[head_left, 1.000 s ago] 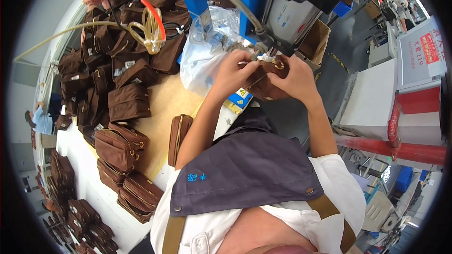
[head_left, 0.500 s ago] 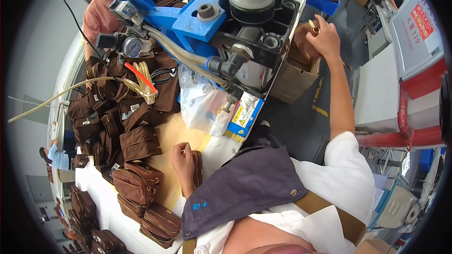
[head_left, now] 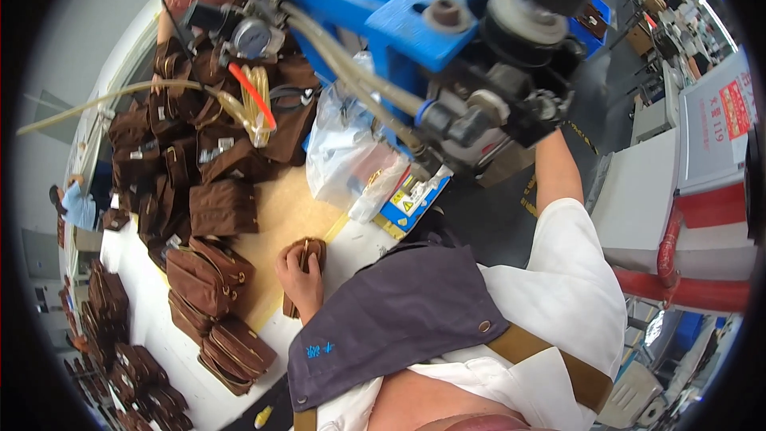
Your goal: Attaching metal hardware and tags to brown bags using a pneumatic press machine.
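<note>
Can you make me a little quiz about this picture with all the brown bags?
1. True or false: the left hand rests on a brown pouch lying on the table.
2. What colour is the machine? A red, B blue, C green.
3. Can you see the right hand?

Key: 1 true. 2 B. 3 No: the right arm reaches up behind the machine, so the hand is hidden.
</note>
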A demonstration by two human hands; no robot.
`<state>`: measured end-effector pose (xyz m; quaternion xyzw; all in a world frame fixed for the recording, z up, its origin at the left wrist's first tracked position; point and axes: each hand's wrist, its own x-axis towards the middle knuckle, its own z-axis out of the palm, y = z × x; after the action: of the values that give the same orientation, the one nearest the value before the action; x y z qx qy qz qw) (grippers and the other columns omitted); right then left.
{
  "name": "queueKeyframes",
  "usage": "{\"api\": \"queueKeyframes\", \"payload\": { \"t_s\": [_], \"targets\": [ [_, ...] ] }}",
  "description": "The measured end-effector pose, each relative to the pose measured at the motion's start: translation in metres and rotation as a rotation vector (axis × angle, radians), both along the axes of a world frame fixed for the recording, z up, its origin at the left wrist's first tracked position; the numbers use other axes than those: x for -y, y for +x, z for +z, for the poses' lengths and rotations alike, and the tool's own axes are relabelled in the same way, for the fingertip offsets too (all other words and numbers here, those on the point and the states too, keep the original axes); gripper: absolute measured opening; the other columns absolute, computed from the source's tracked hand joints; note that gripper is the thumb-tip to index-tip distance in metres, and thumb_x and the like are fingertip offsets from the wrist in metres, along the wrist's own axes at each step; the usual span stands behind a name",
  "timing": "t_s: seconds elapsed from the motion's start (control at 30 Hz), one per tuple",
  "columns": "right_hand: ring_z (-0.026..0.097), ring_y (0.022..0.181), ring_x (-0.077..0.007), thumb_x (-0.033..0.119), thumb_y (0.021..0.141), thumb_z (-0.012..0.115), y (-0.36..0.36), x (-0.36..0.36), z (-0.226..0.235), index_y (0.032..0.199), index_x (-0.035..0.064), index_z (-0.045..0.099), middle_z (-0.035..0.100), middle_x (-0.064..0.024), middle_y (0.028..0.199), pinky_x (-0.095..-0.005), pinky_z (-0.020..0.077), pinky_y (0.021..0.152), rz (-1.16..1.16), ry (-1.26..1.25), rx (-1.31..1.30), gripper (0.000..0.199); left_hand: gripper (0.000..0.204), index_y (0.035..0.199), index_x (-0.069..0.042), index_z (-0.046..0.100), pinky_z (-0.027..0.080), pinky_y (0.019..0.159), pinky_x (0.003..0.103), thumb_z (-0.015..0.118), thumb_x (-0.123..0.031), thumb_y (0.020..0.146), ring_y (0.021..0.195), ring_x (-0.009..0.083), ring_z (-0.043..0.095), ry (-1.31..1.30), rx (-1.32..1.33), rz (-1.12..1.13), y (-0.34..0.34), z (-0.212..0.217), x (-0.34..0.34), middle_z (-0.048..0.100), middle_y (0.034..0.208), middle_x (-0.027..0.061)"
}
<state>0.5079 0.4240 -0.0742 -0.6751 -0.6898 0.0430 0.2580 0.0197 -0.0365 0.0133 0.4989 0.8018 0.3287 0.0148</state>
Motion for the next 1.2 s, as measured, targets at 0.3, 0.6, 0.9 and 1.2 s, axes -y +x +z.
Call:
{"api": "queueKeyframes", "payload": {
  "t_s": [0.3, 0.6, 0.9, 1.2],
  "targets": [
    [0.057, 0.102, -0.0162, 0.039, 0.095, 0.052, 0.020, -0.004, 0.021, 0.136, 0.0118, 0.044, 0.052, -0.0176, 0.131, -0.0422, 0.0432, 0.088, 0.099, -0.542, -1.115, 0.050, 0.038, 0.107, -0.008, 0.062, 0.041, 0.094, 0.043, 0.073, -0.008, 0.070, 0.108, 0.0340, 0.050, -0.076, -0.109, 0.023, -0.004, -0.009, 0.002, 0.053, 0.114, 0.0128],
    [0.058, 0.094, -0.0187, 0.028, 0.090, 0.058, 0.010, 0.053, 0.021, 0.122, 0.0082, 0.051, 0.057, -0.0135, 0.113, -0.0390, 0.0450, 0.083, -0.011, -0.165, -0.623, 0.038, 0.039, 0.108, -0.012, 0.063, 0.042, 0.087, 0.041, 0.073, -0.007, 0.071, 0.096, 0.0292, 0.054, -0.129, -0.191, 0.116, 0.012, -0.028, 0.009, 0.055, 0.101, 0.0081],
    [0.060, 0.085, -0.0213, 0.016, 0.084, 0.064, -0.150, 0.197, 0.016, 0.108, 0.0046, 0.059, 0.062, -0.0095, 0.095, -0.0359, 0.0469, 0.079, 0.278, 0.196, -0.429, 0.027, 0.033, 0.107, -0.009, 0.060, 0.044, 0.078, 0.037, 0.065, -0.005, 0.074, 0.088, 0.0251, 0.057, -0.107, -0.073, -0.234, -0.012, -0.013, 0.001, 0.060, 0.090, 0.0073],
    [0.061, 0.079, -0.0284, 0.011, 0.081, 0.064, -0.300, 0.232, 0.038, 0.088, 0.0079, 0.067, 0.062, -0.0097, 0.078, -0.0405, 0.0499, 0.073, 0.791, 0.118, -0.174, 0.008, 0.032, 0.104, -0.010, 0.059, 0.041, 0.074, 0.037, 0.059, 0.000, 0.074, 0.085, 0.0249, 0.056, -0.115, -0.057, -0.393, 0.002, -0.011, -0.017, 0.059, 0.088, 0.0046]
  ]
}}
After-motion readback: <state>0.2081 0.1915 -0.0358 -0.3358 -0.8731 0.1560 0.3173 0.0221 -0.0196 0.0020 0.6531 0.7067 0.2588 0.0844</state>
